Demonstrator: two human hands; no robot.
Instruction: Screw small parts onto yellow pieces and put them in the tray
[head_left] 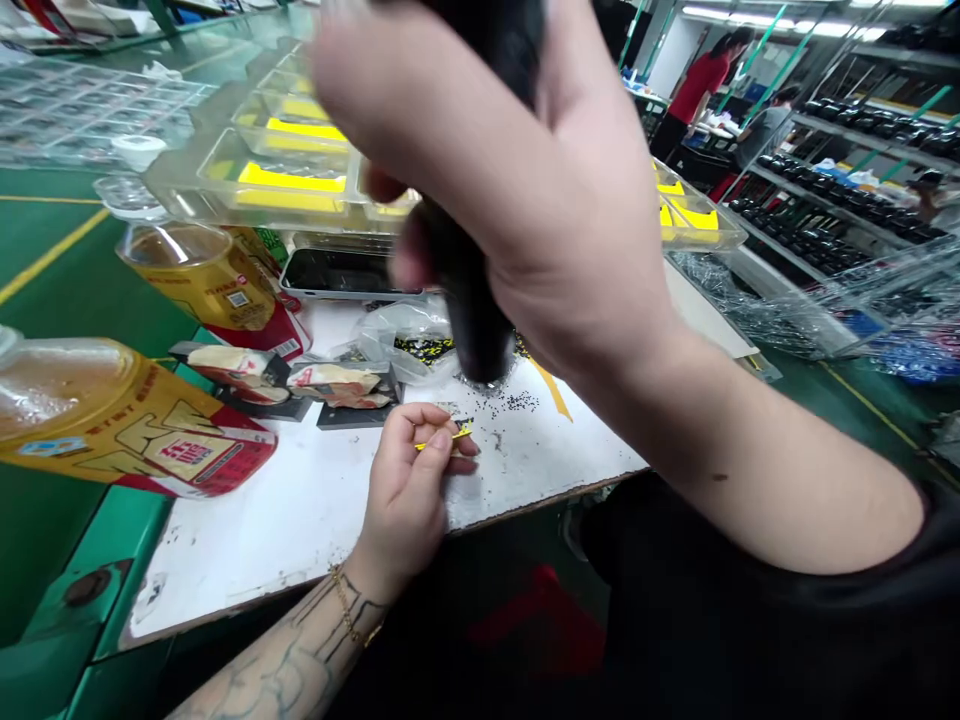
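Observation:
Close to the camera, my right hand (517,180) is wrapped round a black cylindrical tool (476,300), blurred, its narrower end pointing down over the white tabletop (315,510). What lies beyond that end is hidden. Lower and to the left, my left hand (412,480) pinches a small yellow and black strip-like part (444,437) between thumb and fingers. Tiny black pieces (517,402) are scattered on the table beside it. Behind them lies a clear plastic bag (420,335) with small yellow and black bits. A yellow strip (551,388) lies to the right.
Two drink bottles (135,415) (217,275) stand or lean at the left. Two dark blocks with worn tape (349,390) (236,370) sit near them. A phone (352,272) rests before clear trays (217,190) holding yellow pieces (292,180). People (694,95) and racks (847,140) are behind.

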